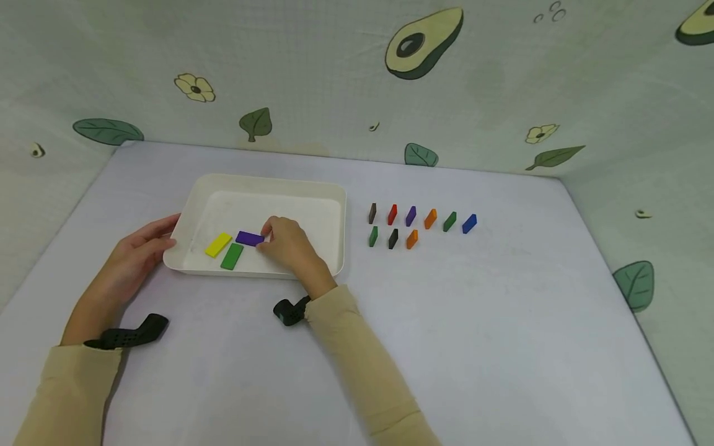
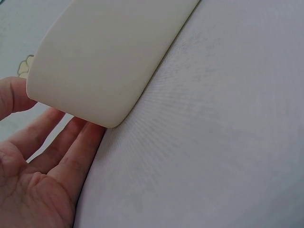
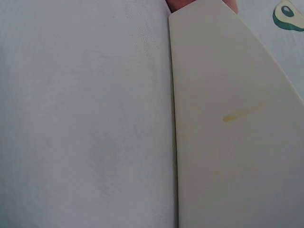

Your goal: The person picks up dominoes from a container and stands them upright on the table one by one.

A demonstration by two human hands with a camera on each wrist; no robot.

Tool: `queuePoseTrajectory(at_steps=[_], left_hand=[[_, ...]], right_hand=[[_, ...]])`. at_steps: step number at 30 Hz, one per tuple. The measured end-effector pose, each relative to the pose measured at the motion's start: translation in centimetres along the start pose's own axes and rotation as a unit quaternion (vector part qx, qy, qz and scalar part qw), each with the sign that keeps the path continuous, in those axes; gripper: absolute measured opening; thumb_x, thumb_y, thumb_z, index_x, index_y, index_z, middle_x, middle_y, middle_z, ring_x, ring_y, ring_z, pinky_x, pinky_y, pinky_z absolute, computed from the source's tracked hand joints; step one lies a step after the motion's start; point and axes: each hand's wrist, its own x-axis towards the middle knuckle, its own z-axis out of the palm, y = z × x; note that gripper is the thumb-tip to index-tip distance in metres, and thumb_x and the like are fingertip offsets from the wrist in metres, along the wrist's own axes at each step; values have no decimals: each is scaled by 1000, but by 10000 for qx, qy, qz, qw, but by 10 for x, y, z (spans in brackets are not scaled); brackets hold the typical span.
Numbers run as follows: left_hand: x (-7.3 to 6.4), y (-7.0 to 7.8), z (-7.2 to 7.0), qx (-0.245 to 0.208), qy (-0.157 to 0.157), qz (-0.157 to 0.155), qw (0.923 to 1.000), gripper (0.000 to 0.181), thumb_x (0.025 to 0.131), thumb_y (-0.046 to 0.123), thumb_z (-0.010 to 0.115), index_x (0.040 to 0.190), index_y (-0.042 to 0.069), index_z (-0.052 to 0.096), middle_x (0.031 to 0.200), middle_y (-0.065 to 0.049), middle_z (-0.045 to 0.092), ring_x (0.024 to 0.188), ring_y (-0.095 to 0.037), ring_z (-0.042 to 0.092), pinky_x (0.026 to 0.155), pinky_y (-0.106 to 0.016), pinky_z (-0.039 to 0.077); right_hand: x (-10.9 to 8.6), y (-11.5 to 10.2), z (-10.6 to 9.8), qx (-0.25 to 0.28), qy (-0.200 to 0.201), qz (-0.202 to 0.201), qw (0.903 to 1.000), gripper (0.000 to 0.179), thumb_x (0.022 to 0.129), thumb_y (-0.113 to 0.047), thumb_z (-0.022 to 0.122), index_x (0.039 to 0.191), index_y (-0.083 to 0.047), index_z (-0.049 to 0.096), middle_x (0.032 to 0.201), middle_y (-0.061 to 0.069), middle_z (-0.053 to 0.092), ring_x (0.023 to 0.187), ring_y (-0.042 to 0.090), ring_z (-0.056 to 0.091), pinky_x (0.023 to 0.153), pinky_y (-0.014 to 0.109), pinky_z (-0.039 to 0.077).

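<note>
In the head view, a white tray (image 1: 268,186) lies on the left part of the table. Inside it, a yellow domino block (image 1: 218,244), a green domino block (image 1: 232,256) and a purple domino block (image 1: 249,238) lie flat. My right hand (image 1: 292,248) reaches over the tray's front rim and pinches the right end of the purple block between thumb and fingers. At the tray's left end, my left hand (image 1: 131,260) holds the edge; the left wrist view shows its thumb (image 2: 13,95) at the rim and its fingers against the outside. The tray wall hides the blocks from both wrist views.
Right of the tray, several domino blocks stand upright in two rows. The back row runs from a dark brown block (image 1: 372,214) to a blue block (image 1: 470,223); the front row has green (image 1: 373,236), black (image 1: 393,238) and orange (image 1: 412,239) blocks. A patterned cloth backdrop (image 1: 312,80) rises behind.
</note>
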Motion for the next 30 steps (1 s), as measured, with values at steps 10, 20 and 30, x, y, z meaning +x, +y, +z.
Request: queuePoseTrajectory(at_steps=[10,20,30], left_hand=[[-1,1,-1,-106,1,17,9999,51,96,13,50,144,12,35,130,14,45,109,8,48,83,-4,41],[-2,1,0,295,-42,-4,9996,53,97,17,49,146,12,30,145,3,33,111,11,44,85,-1,39],[-1,1,-1,150,-51,16,9999,54,97,16,49,146,10,29,137,8,39,110,10,45,84,-2,39]], right_hand=[[0,-7,4,-609,58,152,9980,24,84,-24,69,102,-12,59,99,-1,59,83,11,50,71,19,41],[-2,-6,3,-750,118,-18,9971,22,85,-25,67,100,-11,59,94,-2,56,81,10,48,70,18,40],[-4,-5,3,-720,128,-75,9973,23,87,-25,65,103,-11,57,93,-2,56,83,9,49,71,18,41]])
